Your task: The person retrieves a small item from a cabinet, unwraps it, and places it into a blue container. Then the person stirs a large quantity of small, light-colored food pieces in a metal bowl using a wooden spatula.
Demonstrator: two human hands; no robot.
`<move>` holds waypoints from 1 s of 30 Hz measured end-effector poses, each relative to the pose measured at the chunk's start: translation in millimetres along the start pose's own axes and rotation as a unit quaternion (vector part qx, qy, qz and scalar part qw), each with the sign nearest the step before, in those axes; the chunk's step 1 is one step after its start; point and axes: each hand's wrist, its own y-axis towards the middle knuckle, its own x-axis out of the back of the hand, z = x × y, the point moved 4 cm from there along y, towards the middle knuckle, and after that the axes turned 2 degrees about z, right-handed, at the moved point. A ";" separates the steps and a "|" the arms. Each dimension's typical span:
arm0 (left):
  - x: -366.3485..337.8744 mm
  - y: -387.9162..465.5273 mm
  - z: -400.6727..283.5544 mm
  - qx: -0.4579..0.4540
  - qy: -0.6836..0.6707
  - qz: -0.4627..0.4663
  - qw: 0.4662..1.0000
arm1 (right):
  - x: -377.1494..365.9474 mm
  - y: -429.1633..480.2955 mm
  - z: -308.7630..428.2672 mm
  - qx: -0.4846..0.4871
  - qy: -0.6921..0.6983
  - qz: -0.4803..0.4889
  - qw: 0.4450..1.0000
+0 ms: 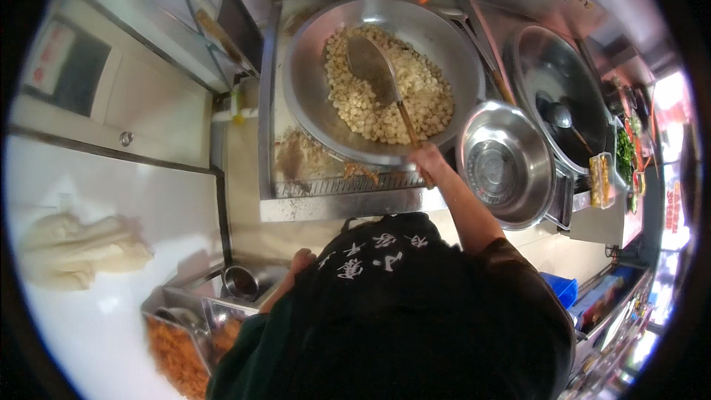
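My right hand (431, 161) is closed around the wooden handle of a large metal spatula (371, 61). The spatula's broad blade lies over a heap of small pale food pieces (377, 122). Those pieces cover the bottom of a very wide metal wok (303, 78) on the stove. Low beside my apron, my left hand (303, 260) hangs away from the wok; its fingers look curled, and I cannot tell whether anything is in them.
A steel basin (494, 172) stands right of the wok, close to my right forearm. Beyond it, a second wok (583, 83) holds a ladle (558, 115). The stove's front edge (344, 208) faces me. Clear bins of orange-brown food (176, 353) stand at lower left.
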 end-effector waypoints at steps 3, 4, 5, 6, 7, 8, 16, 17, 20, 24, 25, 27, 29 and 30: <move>-4.6 -3.5 3.7 0.047 0.015 0.010 0.999 | 9.4 16.9 15.1 0.040 -0.105 -0.016 0.994; -5.6 -4.7 5.3 0.059 -0.008 0.003 0.998 | 14.0 21.2 18.5 0.040 -0.061 -0.036 0.997; -8.9 -7.5 8.9 0.093 -0.020 0.019 0.995 | 17.6 25.4 25.0 0.077 -0.095 -0.067 0.990; -12.0 -6.5 9.7 0.121 -0.011 0.015 0.992 | 24.9 28.8 35.6 0.124 -0.203 -0.123 0.964; -11.8 -7.6 8.4 0.106 -0.022 -0.011 0.994 | 28.7 29.7 43.2 0.160 -0.308 -0.179 0.921; -14.5 -11.4 7.0 0.104 -0.026 -0.022 0.994 | 34.7 38.9 51.6 0.152 -0.314 -0.157 0.924; -33.3 -43.9 5.9 0.161 0.000 -0.009 0.987 | 53.8 97.0 120.3 0.019 -0.494 -0.174 0.852; -35.7 -45.0 2.5 0.077 0.024 -0.018 0.997 | 54.8 102.4 119.1 -0.004 -0.513 -0.168 0.842; -47.8 -50.0 5.3 -0.038 0.021 -0.056 0.997 | 33.3 109.9 75.5 0.013 -0.738 -0.027 0.675; -56.0 -42.9 24.0 0.034 -0.051 -0.086 0.994 | 23.8 100.2 6.6 0.192 -0.898 0.082 0.388; -55.1 -39.6 24.2 0.015 -0.037 -0.074 0.996 | 26.1 94.7 -4.2 0.204 -0.907 0.090 0.358; -45.9 -32.0 23.1 -0.046 0.008 -0.070 0.996 | 33.5 75.4 -8.4 0.199 -0.852 0.072 0.479; -34.3 -25.1 33.6 0.033 -0.012 -0.057 0.998 | 50.4 37.2 -1.1 0.147 -0.720 0.015 0.678; -29.7 -22.3 36.3 0.044 -0.004 -0.044 0.998 | 59.4 10.5 4.4 0.134 -0.666 -0.010 0.734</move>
